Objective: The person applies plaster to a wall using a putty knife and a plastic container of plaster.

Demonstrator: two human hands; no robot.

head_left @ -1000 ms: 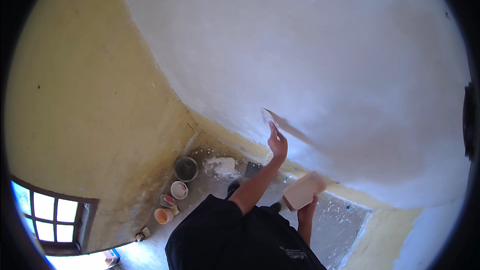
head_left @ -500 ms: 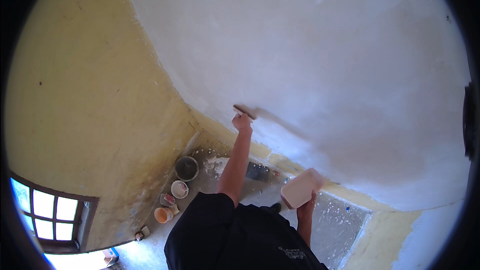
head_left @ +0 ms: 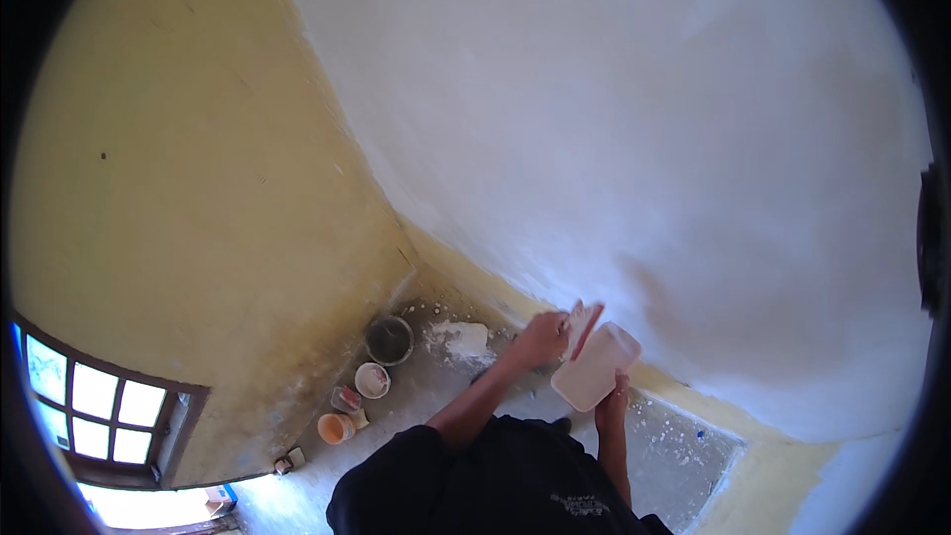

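Observation:
My left hand (head_left: 541, 340) grips a wide putty knife (head_left: 586, 330) smeared with white, its reddish-brown edge tilted upright at the upper left side of a pale tray (head_left: 598, 369). Whether the blade touches the tray, I cannot tell. With my right hand (head_left: 613, 394) I hold that rounded rectangular tray by its lower right edge; part of those fingers is hidden beneath it. Beyond both hands rises a wall (head_left: 614, 139) coated in white filler, with damp-looking darker patches low on its right part.
At left stands a yellow wall (head_left: 218, 178) with a paned window (head_left: 94, 406). Along its foot are a dark bucket (head_left: 389, 341), a white tub (head_left: 372, 380), a small reddish container (head_left: 346, 398) and an orange bucket (head_left: 336, 427). White splatter (head_left: 464, 340) marks the grey floor.
My left hand has drawn the putty knife off the white wall, down and to the right, to the tray. The right hand still holds the tray at nearly the same place.

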